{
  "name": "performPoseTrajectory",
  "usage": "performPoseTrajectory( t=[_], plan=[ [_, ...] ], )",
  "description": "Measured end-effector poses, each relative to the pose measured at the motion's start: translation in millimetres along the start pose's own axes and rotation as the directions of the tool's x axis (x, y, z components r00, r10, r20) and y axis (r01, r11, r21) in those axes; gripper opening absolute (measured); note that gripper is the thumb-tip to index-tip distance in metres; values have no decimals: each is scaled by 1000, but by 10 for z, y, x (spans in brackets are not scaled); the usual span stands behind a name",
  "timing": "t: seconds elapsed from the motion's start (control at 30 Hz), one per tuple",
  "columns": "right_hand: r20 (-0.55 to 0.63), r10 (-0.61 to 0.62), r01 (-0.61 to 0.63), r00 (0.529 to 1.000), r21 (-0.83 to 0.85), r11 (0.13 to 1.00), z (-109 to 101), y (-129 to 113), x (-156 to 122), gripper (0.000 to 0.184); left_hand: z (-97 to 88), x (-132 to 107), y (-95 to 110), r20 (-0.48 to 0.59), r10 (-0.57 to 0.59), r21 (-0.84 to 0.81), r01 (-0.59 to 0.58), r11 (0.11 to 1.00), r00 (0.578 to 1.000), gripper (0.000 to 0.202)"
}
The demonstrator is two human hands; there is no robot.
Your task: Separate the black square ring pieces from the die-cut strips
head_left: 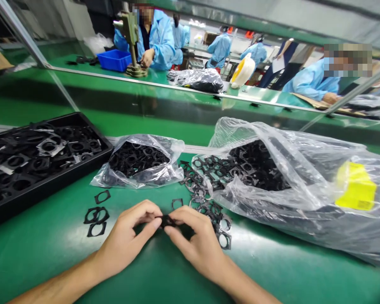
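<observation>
Both hands met over the near middle of the green bench [50, 261], pinching one small black frame part [167, 221] between them. The left hand [129, 236] had thumb and fingers closed narrow on its left end, and the right hand [193, 240] was closed the same way on the right end, so the piece sat just off the surface, right between the fingertips. Honestly couldn't tell if it was one piece or two stuck together, it was too small and dark. Just to the right and a bit farther, a loose pile of the same frames [205, 198] spilled out of the big clear bag [304, 181], which had a yellow label [354, 185] inside it. A smaller bag of parts [139, 162] lay farther off in the middle, and a few single frames [96, 215] lay flat to the left of the hands. The black tray [34, 185] on the far left was heaped with more. My take for doing this bit well: grip by the edges with fingertips only, keep the piece level and facing you, and go gentle, since thin frames like that look easy to bend.
</observation>
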State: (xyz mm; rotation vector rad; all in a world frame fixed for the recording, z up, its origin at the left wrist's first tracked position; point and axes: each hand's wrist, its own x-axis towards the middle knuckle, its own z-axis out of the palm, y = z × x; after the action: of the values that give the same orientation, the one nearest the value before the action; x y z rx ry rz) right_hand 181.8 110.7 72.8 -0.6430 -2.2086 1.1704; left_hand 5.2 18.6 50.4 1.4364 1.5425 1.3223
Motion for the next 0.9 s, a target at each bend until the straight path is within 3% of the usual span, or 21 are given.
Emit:
performPoseTrajectory(
  t=[0.13, 0.23, 0.4, 0.6, 0.9],
  plan=[
    [-4, 84, -84, 996, 16, 996, 1, 41, 56, 13, -21, 53, 35, 49, -103, -46, 105, 993, 994, 8],
    [20, 104, -104, 994, 50, 993, -5, 72, 81, 16, -36, 65, 39, 59, -108, -41, 111, 993, 992, 8],
    [10, 48, -49, 999, 80, 996, 1, 76, 81, 13, -65, 61, 34, 19, 27, -11, -26, 1000, 999, 3],
    [-67, -21, 27, 998, 94, 995, 12, 86, 71, 15, -75, 64, 25, -36, 213, 77, -210, 975, 976, 9],
    [-112, -97, 102, 989, 39, 994, 21, 120, 39, 22, -84, 38, 16, 1, 318, 146, -315, 938, 948, 14]
  ],
)
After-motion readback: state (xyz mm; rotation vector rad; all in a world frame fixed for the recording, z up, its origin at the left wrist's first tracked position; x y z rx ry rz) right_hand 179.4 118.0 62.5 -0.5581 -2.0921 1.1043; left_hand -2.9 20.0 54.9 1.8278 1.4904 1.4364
